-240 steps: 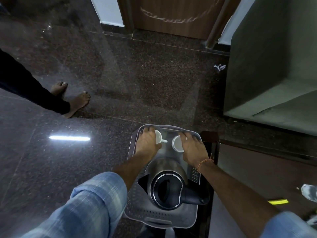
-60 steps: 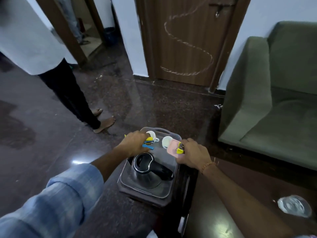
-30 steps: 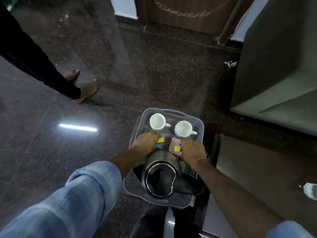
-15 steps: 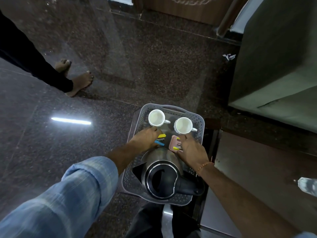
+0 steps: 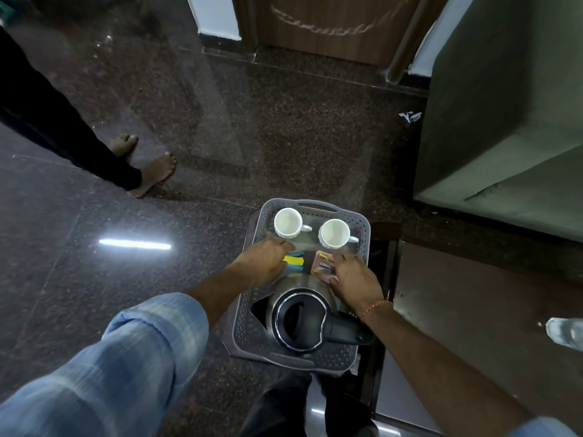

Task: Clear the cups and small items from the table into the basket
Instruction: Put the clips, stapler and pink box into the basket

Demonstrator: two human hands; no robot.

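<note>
Both white cups [image 5: 287, 223] stand upright along the basket [image 5: 362, 244] far edge, clear of the kettle [image 5: 301, 320] at its near end, while left hand [image 5: 263, 261] rests loosely spread beside yellow-blue clips [image 5: 294, 260] and right hand [image 5: 355, 277], fingers relaxed, touches the pink tray [image 5: 320, 263], gripping nothing.

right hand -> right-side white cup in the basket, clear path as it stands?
Probably yes. The right hand lies over the pink item, just short of the right cup at the far end of the basket. Nothing stands between them; the kettle sits nearer the person.
</note>
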